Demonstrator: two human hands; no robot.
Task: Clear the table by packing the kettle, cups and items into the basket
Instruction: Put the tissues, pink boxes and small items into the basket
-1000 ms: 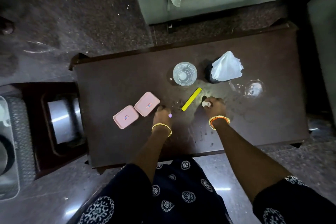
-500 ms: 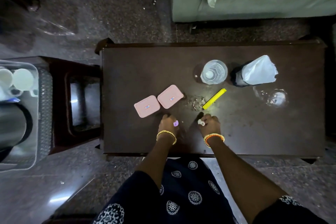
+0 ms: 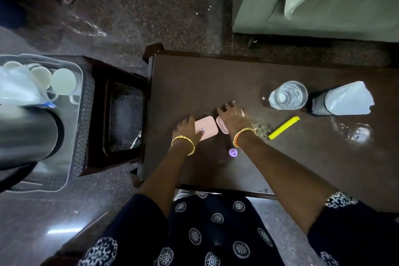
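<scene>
Two flat pink boxes lie side by side on the dark wooden table (image 3: 194, 75). My left hand (image 3: 187, 128) grips the left pink box (image 3: 207, 128) at its left edge, thumb on the lid. My right hand (image 3: 232, 115) lies spread over the right pink box (image 3: 222, 127) and hides most of it. A small purple cap (image 3: 233, 152) sits on the table between my wrists. To the left, the clear basket (image 3: 74, 119) holds the steel kettle (image 3: 28, 134) and white cups (image 3: 63, 81).
Further right on the table are a yellow stick (image 3: 284, 127), a clear water bottle (image 3: 288, 95), a black holder with white tissue (image 3: 345, 101) and a clear glass piece (image 3: 358, 134). A dark wooden stool (image 3: 121, 114) stands between table and basket. A green sofa (image 3: 323, 6) is behind.
Both hands have moved left and forward onto the pink boxes. The purple cap has left my left hand and lies on the table. The view has swung left, showing more of the basket.
</scene>
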